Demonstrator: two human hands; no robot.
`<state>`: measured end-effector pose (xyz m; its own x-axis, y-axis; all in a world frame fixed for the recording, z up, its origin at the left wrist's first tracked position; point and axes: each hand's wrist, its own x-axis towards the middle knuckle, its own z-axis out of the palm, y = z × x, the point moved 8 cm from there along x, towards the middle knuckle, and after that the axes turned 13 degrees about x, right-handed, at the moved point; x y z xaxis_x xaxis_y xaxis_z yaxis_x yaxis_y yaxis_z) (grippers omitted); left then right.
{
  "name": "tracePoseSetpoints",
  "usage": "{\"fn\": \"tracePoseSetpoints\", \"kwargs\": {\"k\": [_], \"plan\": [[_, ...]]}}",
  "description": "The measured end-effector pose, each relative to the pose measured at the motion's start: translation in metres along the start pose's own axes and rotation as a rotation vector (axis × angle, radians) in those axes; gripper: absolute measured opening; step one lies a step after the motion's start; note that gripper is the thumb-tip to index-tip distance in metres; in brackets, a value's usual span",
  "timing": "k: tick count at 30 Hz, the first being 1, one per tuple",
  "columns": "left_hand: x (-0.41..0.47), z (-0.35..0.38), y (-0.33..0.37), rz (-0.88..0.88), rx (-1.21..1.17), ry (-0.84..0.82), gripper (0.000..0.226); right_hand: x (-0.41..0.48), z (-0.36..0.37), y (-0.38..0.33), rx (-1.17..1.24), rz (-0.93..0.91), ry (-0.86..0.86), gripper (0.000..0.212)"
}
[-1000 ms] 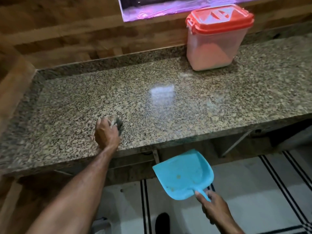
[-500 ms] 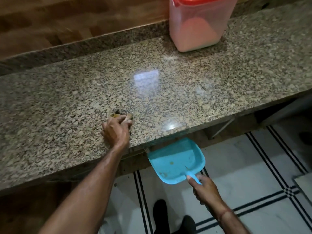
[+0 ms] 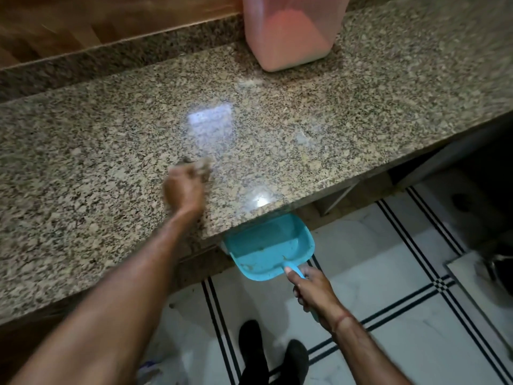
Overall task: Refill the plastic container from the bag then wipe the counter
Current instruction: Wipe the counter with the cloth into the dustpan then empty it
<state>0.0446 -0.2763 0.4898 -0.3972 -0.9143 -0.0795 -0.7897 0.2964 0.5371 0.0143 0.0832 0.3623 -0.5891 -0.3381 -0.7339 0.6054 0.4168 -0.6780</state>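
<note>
The plastic container [image 3: 291, 31] stands at the back of the speckled granite counter [image 3: 361, 112], holding pale pink powder; its lid is out of frame. My left hand [image 3: 183, 187] is blurred and grips a small dark wiping pad [image 3: 200, 166] pressed on the counter near the front edge. Below and to the right, my right hand [image 3: 312, 291] grips the handle of a blue dustpan [image 3: 269, 245], whose mouth sits tucked under the counter's front edge. A few crumbs lie in the pan. No bag is in view.
A wooden wall [image 3: 83, 23] rises behind the counter's granite backsplash. White floor tiles with black stripes [image 3: 388, 315] lie below, and my dark shoes [image 3: 272, 357] stand on them. A dark metal object [image 3: 499, 269] sits at the right edge.
My left hand has swept the pad to the right along the counter toward the dustpan. My right hand has raised the dustpan up under the counter edge. The view has tilted downward.
</note>
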Motion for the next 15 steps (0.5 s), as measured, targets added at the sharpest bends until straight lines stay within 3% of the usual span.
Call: {"fn": "tracePoseSetpoints", "kwargs": {"k": [2, 4, 9, 12, 15], "plan": [[0.015, -0.027, -0.05, -0.089, 0.189, 0.087, 0.031, -0.002, -0.008, 0.003, 0.021, 0.009, 0.013, 0.042], [0.001, -0.018, -0.052, -0.088, 0.205, 0.09, 0.038, -0.002, -0.016, 0.009, 0.066, 0.036, 0.042, 0.047], [-0.069, 0.071, 0.073, 0.168, 0.008, -0.175, 0.038, -0.001, -0.02, 0.007, 0.107, 0.069, 0.075, 0.041], [-0.074, 0.108, 0.115, 0.17, -0.081, -0.38, 0.036, 0.001, -0.022, -0.012, 0.11, 0.027, 0.06, 0.034], [-0.045, 0.089, 0.099, 0.059, -0.113, -0.29, 0.036, 0.001, -0.035, -0.024, 0.111, -0.033, 0.063, 0.03]]}}
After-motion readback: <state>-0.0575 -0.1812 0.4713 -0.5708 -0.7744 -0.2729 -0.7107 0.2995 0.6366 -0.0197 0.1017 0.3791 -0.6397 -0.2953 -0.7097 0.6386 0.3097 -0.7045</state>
